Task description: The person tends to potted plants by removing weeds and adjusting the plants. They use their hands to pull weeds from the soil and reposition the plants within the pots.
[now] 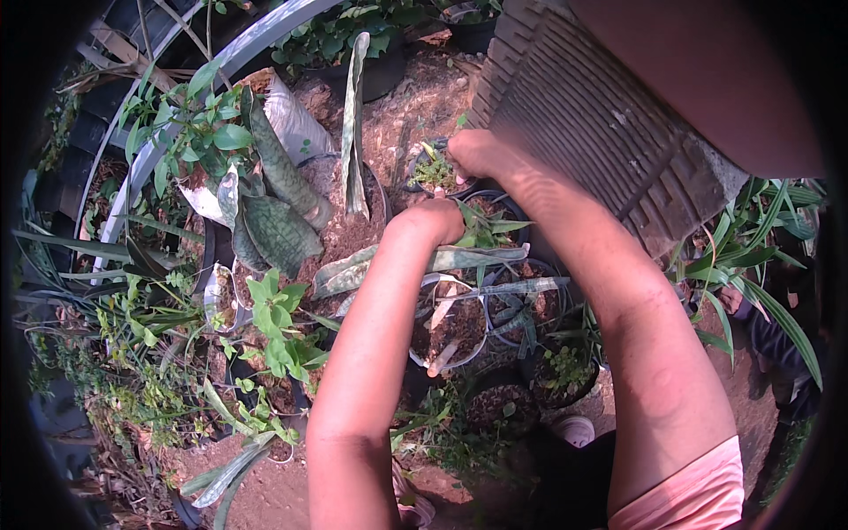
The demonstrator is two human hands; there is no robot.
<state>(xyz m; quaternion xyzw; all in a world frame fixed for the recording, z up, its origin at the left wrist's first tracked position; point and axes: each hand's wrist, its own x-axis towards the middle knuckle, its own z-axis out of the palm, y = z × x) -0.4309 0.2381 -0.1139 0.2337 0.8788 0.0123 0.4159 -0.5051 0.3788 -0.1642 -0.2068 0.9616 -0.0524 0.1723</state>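
Note:
Both my hands are at a small black plant pot holding a low plant with tiny leaves. My right hand is curled over its right rim, a fingertip pointing down inside. My left hand grips the near rim, thumb on the edge and the other fingers mostly hidden. Beside the left hand grows a pointed-leaf plant in another dark pot. A long mottled snake plant leaf lies across under my left forearm. Below it stands a white-rimmed pot of soil with cut stem pieces.
A ridged concrete slab slopes at the upper right beside my right arm. Large snake plant leaves and a soil pot with an upright leaf stand left. A white sack leans behind. Another person's hand shows at right.

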